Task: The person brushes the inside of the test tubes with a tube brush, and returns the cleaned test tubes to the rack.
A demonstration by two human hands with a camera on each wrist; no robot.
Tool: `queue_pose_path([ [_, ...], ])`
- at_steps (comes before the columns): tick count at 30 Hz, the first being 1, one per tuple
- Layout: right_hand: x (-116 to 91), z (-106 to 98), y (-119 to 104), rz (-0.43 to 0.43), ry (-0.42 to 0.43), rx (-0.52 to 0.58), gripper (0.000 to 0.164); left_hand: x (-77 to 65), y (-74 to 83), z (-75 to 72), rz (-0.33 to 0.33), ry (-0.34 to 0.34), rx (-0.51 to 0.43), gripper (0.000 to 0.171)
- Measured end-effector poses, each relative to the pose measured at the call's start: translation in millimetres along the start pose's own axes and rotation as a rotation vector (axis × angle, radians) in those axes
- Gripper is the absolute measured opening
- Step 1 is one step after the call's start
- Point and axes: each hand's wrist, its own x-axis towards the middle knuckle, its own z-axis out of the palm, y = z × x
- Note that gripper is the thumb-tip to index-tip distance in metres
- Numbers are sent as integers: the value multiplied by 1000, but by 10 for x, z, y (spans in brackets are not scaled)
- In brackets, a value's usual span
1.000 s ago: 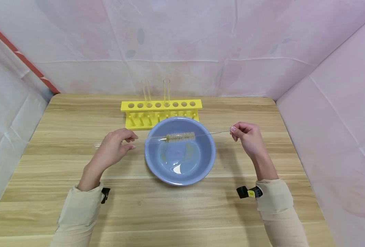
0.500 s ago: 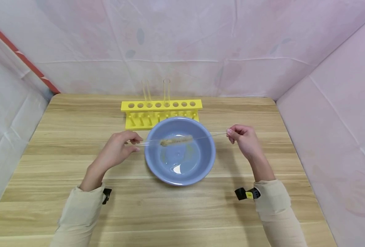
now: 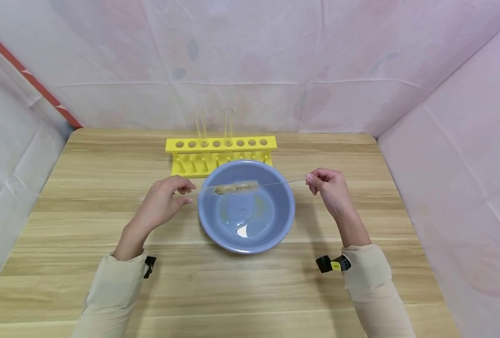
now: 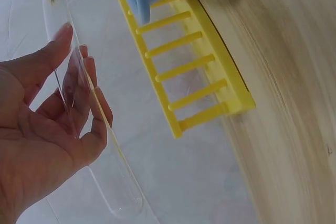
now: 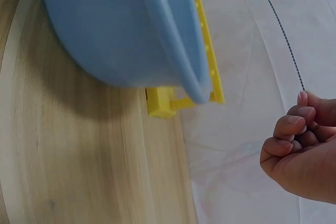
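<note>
My left hand [image 3: 162,201] grips a clear glass test tube [image 4: 118,174] between thumb and fingers. The tube's rounded closed end points away to the left, its mouth over the blue basin [image 3: 246,244]. A test tube brush [image 3: 236,188] with tan bristles lies along the same line above the basin, its tip end inside the tube. On the right, my right hand [image 3: 327,190] pinches the brush's twisted wire handle [image 5: 283,32] near its end, fingers curled. Some water sits in the bottom of the basin.
Behind the basin stands a yellow test tube rack [image 3: 220,144] with a row of holes and pegs. Two clear test tubes [image 3: 228,126] stand upright in it. Fabric sheets [image 3: 250,56] hang around the back and sides of the wooden table [image 3: 216,291].
The brush and my right hand have shifted left, pushing the bristles further into the tube. My left hand has moved slightly to the right since the first frame.
</note>
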Motion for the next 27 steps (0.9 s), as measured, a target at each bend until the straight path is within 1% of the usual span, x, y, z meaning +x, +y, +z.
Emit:
queue_pose_path([
  [4, 3, 65, -31, 20, 13, 27, 23, 15, 15, 27, 6, 1, 1, 22],
  [6, 6, 109, -49, 27, 6, 35, 24, 30, 37, 49, 14, -4, -2, 22],
  [11, 8, 220, -88, 41, -5, 54, 23, 72, 131, 81, 35, -7, 8, 22],
  [14, 6, 315, -114, 50, -11, 55, 22, 91, 202, 102, 34, -10, 15, 22],
  [20, -31, 622, -182, 68, -110, 19, 22, 166, 390, 217, 52, -65, 24, 22],
  [23, -61, 726, -206, 61, -146, 18, 23, 182, 462, 237, 36, -57, 37, 23],
  [27, -90, 777, -231, 57, -158, 40, 24, 184, 522, 230, 24, -43, 53, 23],
])
